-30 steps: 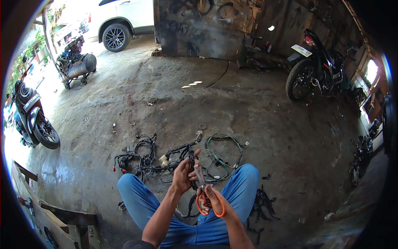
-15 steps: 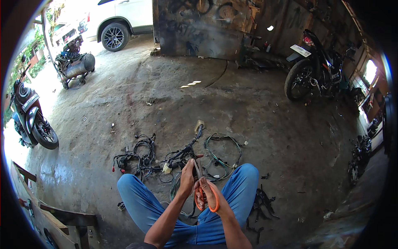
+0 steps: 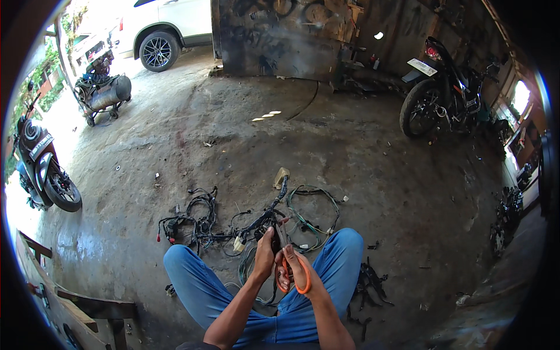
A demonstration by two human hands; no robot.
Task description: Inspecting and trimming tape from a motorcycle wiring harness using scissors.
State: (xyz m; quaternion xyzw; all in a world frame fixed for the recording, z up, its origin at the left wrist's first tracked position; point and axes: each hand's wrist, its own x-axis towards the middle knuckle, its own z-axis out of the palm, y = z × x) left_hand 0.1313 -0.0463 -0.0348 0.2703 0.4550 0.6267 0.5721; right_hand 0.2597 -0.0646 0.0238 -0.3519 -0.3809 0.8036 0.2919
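Observation:
Between my raised knees, my left hand (image 3: 263, 254) grips a dark wrapped wire bundle (image 3: 270, 210), its fingers closed round it. My right hand (image 3: 300, 274) is closed on scissors (image 3: 303, 278) with orange handles, their metal blades angled up beside the left fingers and against the bundle; exactly what lies between the blades is hidden. The harness continues upward to a cream connector (image 3: 282, 177). A tangle of black wires (image 3: 195, 216) with small red and cream ends lies on the floor to the left, and a loop of green and black wires (image 3: 318, 192) lies to the right.
Scraps of black wrapping (image 3: 370, 283) lie beside my right knee. A wooden bench (image 3: 87, 303) stands at lower left. Beyond are a scooter (image 3: 49, 169), an air compressor (image 3: 108, 93), a white car (image 3: 175, 23), a parked motorcycle (image 3: 437, 99) and a dark metal wall (image 3: 280, 41).
My left fingers, spread earlier, have closed round the bundle. The harness's cream-connector end has risen away from me. The right hand with the scissors has shifted slightly upward.

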